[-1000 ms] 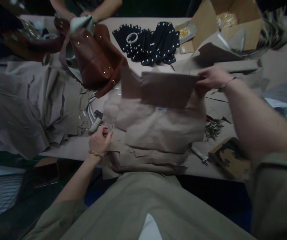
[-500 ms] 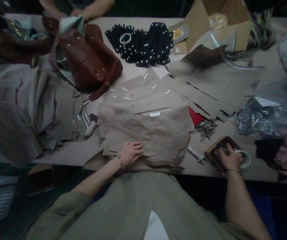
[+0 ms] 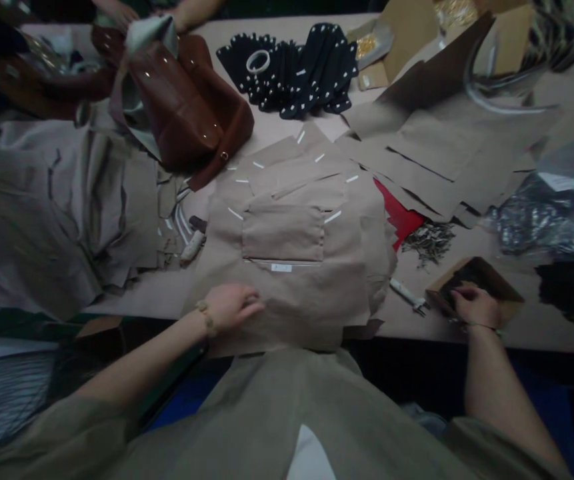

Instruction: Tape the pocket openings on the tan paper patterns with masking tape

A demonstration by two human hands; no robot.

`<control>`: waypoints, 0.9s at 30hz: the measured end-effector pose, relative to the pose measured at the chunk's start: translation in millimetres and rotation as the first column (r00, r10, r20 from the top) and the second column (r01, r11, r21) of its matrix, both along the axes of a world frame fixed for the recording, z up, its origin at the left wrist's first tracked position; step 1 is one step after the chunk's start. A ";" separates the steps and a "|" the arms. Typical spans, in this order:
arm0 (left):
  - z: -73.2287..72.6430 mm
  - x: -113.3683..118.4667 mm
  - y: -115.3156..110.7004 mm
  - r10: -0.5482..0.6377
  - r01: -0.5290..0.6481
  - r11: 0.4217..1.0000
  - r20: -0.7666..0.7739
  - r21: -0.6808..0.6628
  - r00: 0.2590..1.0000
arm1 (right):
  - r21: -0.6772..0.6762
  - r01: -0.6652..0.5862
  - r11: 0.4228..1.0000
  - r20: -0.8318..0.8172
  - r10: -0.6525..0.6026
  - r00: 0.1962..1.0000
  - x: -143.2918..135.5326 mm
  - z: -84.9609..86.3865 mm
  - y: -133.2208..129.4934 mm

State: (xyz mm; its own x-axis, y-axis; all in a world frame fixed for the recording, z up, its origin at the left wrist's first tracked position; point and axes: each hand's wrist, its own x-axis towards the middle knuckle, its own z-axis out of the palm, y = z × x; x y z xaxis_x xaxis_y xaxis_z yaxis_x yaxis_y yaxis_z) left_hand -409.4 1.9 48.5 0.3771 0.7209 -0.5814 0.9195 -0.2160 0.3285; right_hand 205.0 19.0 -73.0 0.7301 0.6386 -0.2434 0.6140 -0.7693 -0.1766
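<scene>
Layered beige fabric pieces (image 3: 307,293) lie in front of me, the top one bearing a rectangular pocket (image 3: 283,232) and a small white label (image 3: 281,268). Over the left front part of this fabric is my left hand (image 3: 231,307), its fingers close together and slightly blurred; what they hold, if anything, is hidden. At the right, my right hand (image 3: 477,307) reaches into a small cardboard box (image 3: 509,310) with dark contents, its fingertips pinched and partly lost in shadow. A white-handled tool (image 3: 407,293) lies left of the box.
A brown leather bag (image 3: 181,100) stands at the back left, near another person's hands (image 3: 121,12). Beige fabric piles (image 3: 57,207) cover the left. Behind are black dotted strips (image 3: 317,73); small metal pieces (image 3: 429,243) and crumpled plastic (image 3: 537,213) lie right.
The top beige fabric has shifted toward me, its pocket now lower and straighter. My left hand has moved left. The white ring near my right hand is no longer seen. The view has shifted slightly.
</scene>
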 end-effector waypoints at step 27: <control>-65.8 46.7 22.3 0.227 -0.363 0.844 0.349 0.396 0.909 | 0.459 -0.668 0.586 -0.292 0.809 0.510 -367.4 66.8 7.2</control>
